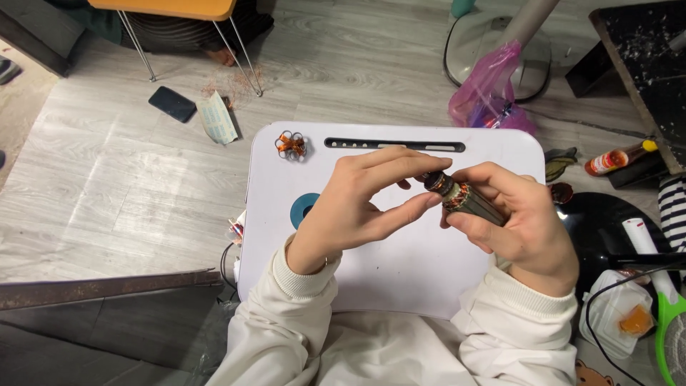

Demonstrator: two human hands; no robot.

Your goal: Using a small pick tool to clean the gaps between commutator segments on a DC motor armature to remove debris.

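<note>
Dark, cylindrical motor armature (468, 200) with coppery windings, tilted above the white table (400, 264). Gripped in the right hand (518, 221), fingers (493, 175) wrapped round its body. Left hand (364, 204) fingers pinched on its upper end.

A dark, flat phone (172, 104) lies screen-up on the grey floor beside a chair leg, with a pale rectangular paper packet (216, 118) just to its right. A crumpled pink plastic bag (489, 89) sits past the far edge of the white lap table. At right, a red sauce bottle (616, 159) with a white label and yellow cap lies on its side.
</note>
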